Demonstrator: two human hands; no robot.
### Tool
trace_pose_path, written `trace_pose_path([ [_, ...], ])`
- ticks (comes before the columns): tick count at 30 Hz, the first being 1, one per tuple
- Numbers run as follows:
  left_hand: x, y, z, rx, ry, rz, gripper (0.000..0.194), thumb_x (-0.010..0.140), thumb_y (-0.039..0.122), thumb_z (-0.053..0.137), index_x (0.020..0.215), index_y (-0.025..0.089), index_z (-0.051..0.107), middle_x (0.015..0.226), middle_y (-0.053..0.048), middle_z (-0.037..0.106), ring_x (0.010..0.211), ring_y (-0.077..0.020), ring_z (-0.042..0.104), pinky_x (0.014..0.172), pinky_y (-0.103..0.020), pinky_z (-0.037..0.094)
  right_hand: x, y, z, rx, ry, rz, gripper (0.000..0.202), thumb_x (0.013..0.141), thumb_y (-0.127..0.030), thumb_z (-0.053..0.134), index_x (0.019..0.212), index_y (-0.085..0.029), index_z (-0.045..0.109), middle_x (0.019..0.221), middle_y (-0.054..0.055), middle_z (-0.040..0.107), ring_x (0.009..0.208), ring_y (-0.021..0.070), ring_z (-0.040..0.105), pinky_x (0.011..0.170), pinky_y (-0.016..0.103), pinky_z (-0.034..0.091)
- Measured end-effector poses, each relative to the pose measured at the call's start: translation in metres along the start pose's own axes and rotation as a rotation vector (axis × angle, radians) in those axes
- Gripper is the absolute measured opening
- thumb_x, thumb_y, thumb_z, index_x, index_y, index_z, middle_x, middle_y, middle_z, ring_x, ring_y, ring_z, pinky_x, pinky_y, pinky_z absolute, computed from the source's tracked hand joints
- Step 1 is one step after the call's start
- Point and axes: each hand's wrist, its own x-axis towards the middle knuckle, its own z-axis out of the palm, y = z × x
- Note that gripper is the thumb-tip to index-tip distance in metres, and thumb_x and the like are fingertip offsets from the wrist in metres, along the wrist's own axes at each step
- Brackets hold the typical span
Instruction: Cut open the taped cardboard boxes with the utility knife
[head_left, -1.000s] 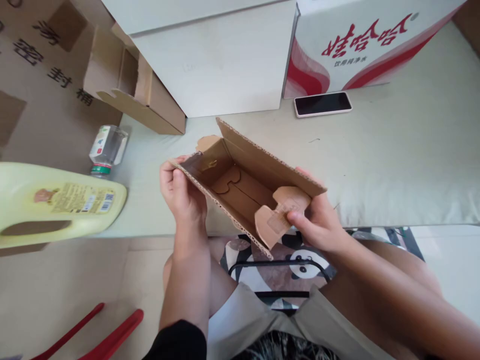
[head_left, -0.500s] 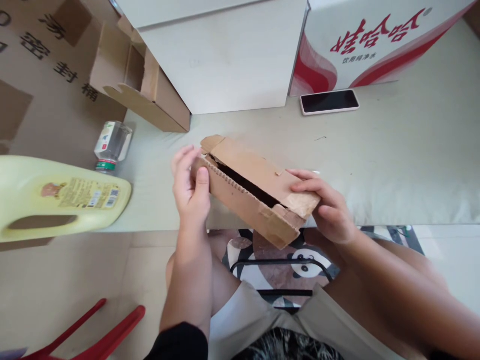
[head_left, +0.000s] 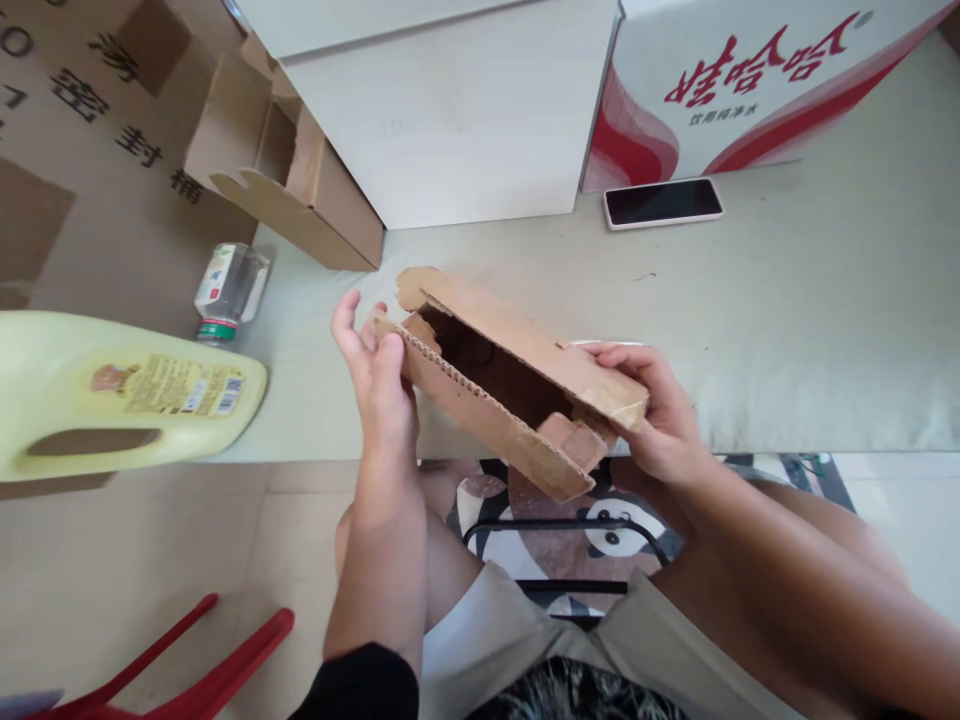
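A narrow brown cardboard box (head_left: 480,405) is held tilted above the front edge of the pale surface, its long slot gaping toward me. My left hand (head_left: 379,370) grips the box's left end, thumb on the near panel; some of its fingers are behind the cardboard. My right hand (head_left: 660,405) is closed around the right end, fingers on the far panel and the thumb hidden. The near panel has a ragged corrugated edge, and a rounded flap sticks out at the far left corner. Inside, the box is dark, with small folded flaps at both ends.
A phone (head_left: 664,204) lies before a red-and-white carton (head_left: 720,90) and a white box (head_left: 457,130). On the left are an open cardboard box (head_left: 330,210), a clear bottle (head_left: 229,285), a yellow jug (head_left: 187,400) and a large carton (head_left: 90,230). Red chair parts (head_left: 225,650) stand lower left.
The slot has widened as the far panel and near panel moved apart, showing more of the inside. My left hand has shifted slightly left; my right fingers have moved around the far panel's edge.
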Motion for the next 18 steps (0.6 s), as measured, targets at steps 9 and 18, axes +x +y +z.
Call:
trace_pose_path([
  [9, -0.004, 0.015, 0.004, -0.054, -0.103, 0.046, 0.063, 0.076, 0.06, 0.081, 0.131, 0.041, 0.059, 0.109, 0.0, 0.073, 0.092, -0.0208, 0.073, 0.083, -0.035, 0.057, -0.008, 0.01, 0.002, -0.015, 0.327, 0.267, 0.038, 0.098, -0.064, 0.049, 0.1, -0.031, 0.068, 0.099, 0.007, 0.075, 0.103, 0.0329, 0.071, 0.097, 0.054, 0.055],
  [18, -0.008, 0.021, 0.001, 0.08, -0.081, 0.054, 0.044, 0.08, 0.06, 0.076, 0.1, 0.021, 0.071, 0.091, -0.005, 0.078, 0.085, -0.0201, 0.074, 0.075, -0.03, 0.058, -0.007, 0.005, 0.002, -0.042, 0.254, 0.27, 0.043, 0.095, -0.068, 0.051, 0.101, -0.031, 0.07, 0.099, 0.008, 0.075, 0.098, 0.0327, 0.072, 0.089, 0.051, 0.057],
])
